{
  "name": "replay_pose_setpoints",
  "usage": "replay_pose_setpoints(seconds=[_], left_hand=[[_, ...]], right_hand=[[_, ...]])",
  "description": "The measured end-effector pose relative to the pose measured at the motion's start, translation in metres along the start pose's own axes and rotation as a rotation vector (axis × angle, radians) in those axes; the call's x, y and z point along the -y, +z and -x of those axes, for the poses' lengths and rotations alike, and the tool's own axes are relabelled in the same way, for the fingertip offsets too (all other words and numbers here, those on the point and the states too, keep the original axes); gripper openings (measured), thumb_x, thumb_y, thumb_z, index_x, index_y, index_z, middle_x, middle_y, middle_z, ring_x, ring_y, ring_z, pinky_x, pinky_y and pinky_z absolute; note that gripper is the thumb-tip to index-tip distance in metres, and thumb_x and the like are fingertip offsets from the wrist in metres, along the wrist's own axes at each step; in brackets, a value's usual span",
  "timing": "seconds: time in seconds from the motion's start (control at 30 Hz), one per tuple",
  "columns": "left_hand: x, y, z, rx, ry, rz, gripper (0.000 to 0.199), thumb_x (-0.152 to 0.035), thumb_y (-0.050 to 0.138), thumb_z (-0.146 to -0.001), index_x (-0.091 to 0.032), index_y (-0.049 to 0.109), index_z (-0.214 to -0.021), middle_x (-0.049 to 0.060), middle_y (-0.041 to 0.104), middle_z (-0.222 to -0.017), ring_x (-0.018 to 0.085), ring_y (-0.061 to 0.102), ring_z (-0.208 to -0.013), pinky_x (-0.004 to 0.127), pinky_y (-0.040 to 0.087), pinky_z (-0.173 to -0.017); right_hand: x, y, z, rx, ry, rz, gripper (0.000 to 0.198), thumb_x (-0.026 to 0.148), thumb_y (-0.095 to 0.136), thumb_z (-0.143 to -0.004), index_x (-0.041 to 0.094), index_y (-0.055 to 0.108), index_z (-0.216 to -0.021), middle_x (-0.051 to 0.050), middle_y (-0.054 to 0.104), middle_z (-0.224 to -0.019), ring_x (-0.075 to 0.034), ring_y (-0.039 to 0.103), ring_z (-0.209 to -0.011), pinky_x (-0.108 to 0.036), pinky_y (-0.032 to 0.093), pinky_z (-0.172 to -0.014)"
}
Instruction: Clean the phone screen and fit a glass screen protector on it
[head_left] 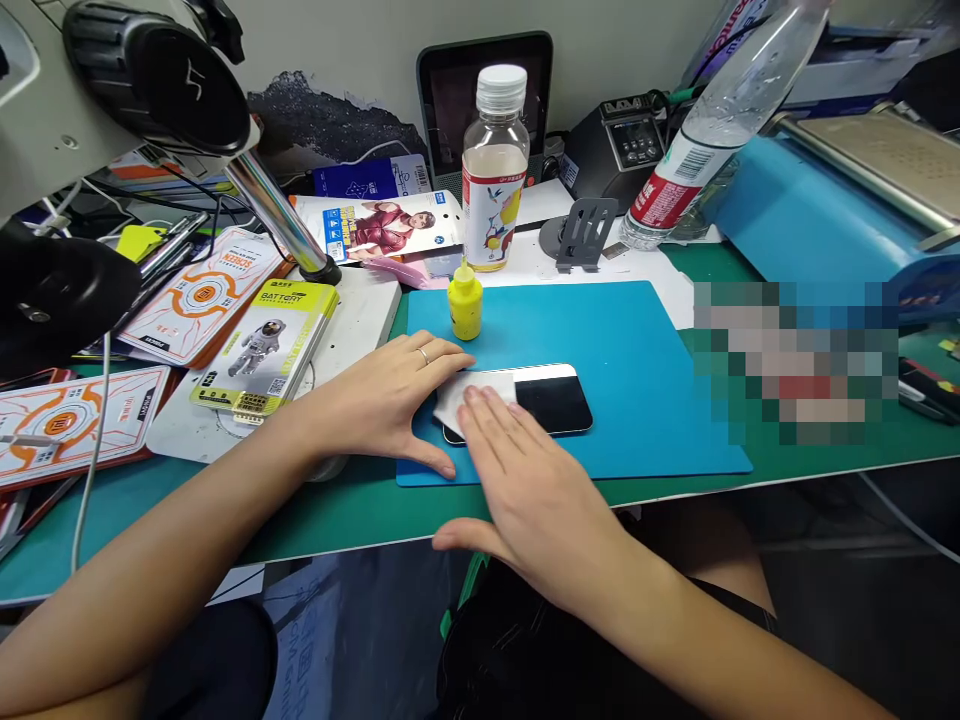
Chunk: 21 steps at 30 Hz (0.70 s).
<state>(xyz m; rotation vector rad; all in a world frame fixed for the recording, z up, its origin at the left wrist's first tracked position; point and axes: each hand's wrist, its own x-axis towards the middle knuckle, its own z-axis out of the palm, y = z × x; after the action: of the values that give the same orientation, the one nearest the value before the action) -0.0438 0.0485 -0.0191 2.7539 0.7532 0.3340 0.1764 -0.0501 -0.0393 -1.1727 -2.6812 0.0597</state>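
A smartphone point(559, 402) with a dark screen lies flat on the blue mat point(637, 350). A white wipe point(452, 398) covers the left part of its screen. My right hand point(536, 490) presses this wipe down with fingers stretched flat, its thumb held out to the side. Around the phone's left end, my left hand point(382, 395) is open, thumb and fingers spread along opposite sides; whether it touches the phone is hard to tell. Just behind the phone stands a small yellow bottle point(466, 305) with a pointed nozzle.
At the back stand a drink bottle point(495, 180) and a tilted water bottle point(694, 160). A grey phone stand point(587, 235) is between them. On the left are a microscope point(165, 75), a battery box point(274, 345) and screen boxes point(210, 290). A blue machine point(817, 220) occupies the right.
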Motion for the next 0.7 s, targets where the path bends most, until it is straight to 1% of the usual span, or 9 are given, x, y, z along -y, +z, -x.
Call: replay_pose_setpoints(seconds=[0.1, 0.2, 0.3, 0.37, 0.43, 0.53, 0.6, 0.7], left_hand=[[0.000, -0.001, 0.000, 0.020, -0.015, -0.004, 0.094, -0.080, 0.072, -0.076, -0.013, 0.054, -0.140, 0.021, 0.064, -0.132, 0.038, 0.060, -0.121, 0.052, 0.050, -0.102], [-0.001, -0.001, -0.001, 0.026, -0.029, -0.008, 0.088, -0.076, 0.072, -0.079, -0.015, 0.055, -0.139, 0.019, 0.065, -0.131, 0.035, 0.060, -0.119, 0.050, 0.050, -0.102], [-0.002, -0.002, -0.001, 0.030, -0.031, -0.017, 0.081, -0.070, 0.071, -0.085, -0.014, 0.054, -0.140, 0.019, 0.065, -0.130, 0.034, 0.061, -0.119, 0.047, 0.051, -0.101], [-0.002, -0.002, -0.001, 0.030, -0.030, -0.021, 0.078, -0.068, 0.070, -0.087, -0.013, 0.053, -0.141, 0.019, 0.065, -0.130, 0.033, 0.061, -0.119, 0.046, 0.052, -0.101], [-0.002, -0.001, -0.001, 0.021, -0.026, -0.021, 0.080, -0.068, 0.070, -0.088, -0.012, 0.050, -0.143, 0.019, 0.065, -0.130, 0.033, 0.062, -0.117, 0.047, 0.052, -0.100], [-0.002, 0.000, -0.001, -0.009, -0.039, -0.030, 0.091, -0.070, 0.071, -0.085, -0.012, 0.044, -0.149, 0.021, 0.063, -0.134, 0.035, 0.060, -0.119, 0.050, 0.053, -0.101], [-0.002, 0.002, -0.001, -0.023, -0.057, -0.031, 0.100, -0.072, 0.073, -0.082, -0.014, 0.038, -0.155, 0.022, 0.059, -0.139, 0.037, 0.058, -0.123, 0.052, 0.052, -0.103], [-0.001, 0.004, 0.000, -0.018, -0.056, -0.027, 0.099, -0.066, 0.074, -0.085, -0.017, 0.031, -0.160, 0.023, 0.055, -0.144, 0.038, 0.056, -0.127, 0.053, 0.051, -0.106]], right_hand=[[-0.023, -0.008, 0.023, -0.001, 0.024, 0.081, 0.106, 0.077, 0.046, -0.091, -0.009, 0.045, -0.152, -0.032, 0.040, -0.161, -0.039, 0.041, -0.152, -0.052, 0.041, -0.122], [-0.044, -0.014, 0.035, -0.003, 0.068, 0.133, 0.100, 0.074, 0.043, -0.095, -0.008, 0.043, -0.153, -0.032, 0.040, -0.162, -0.039, 0.042, -0.151, -0.054, 0.042, -0.121], [-0.056, -0.017, 0.033, 0.016, 0.125, 0.115, 0.099, 0.074, 0.037, -0.098, -0.007, 0.041, -0.155, -0.032, 0.040, -0.162, -0.039, 0.040, -0.152, -0.056, 0.043, -0.120], [-0.057, -0.016, 0.026, 0.028, 0.172, 0.089, 0.101, 0.075, 0.035, -0.097, -0.008, 0.040, -0.155, -0.032, 0.040, -0.162, -0.040, 0.039, -0.153, -0.058, 0.042, -0.120], [-0.051, -0.012, 0.016, 0.023, 0.215, 0.077, 0.107, 0.079, 0.035, -0.095, -0.010, 0.039, -0.155, -0.034, 0.038, -0.162, -0.042, 0.038, -0.153, -0.060, 0.039, -0.121], [-0.030, -0.005, -0.004, 0.014, 0.246, 0.052, 0.120, 0.085, 0.037, -0.087, -0.014, 0.037, -0.154, -0.037, 0.034, -0.162, -0.045, 0.035, -0.153, -0.058, 0.034, -0.125], [-0.012, 0.000, -0.018, 0.020, 0.234, 0.013, 0.125, 0.089, 0.036, -0.083, -0.014, 0.036, -0.154, -0.036, 0.032, -0.163, -0.044, 0.033, -0.155, -0.054, 0.029, -0.128], [0.012, 0.006, -0.033, 0.034, 0.178, -0.033, 0.129, 0.090, 0.039, -0.079, -0.015, 0.034, -0.155, -0.035, 0.032, -0.163, -0.041, 0.031, -0.156, -0.050, 0.026, -0.130]])
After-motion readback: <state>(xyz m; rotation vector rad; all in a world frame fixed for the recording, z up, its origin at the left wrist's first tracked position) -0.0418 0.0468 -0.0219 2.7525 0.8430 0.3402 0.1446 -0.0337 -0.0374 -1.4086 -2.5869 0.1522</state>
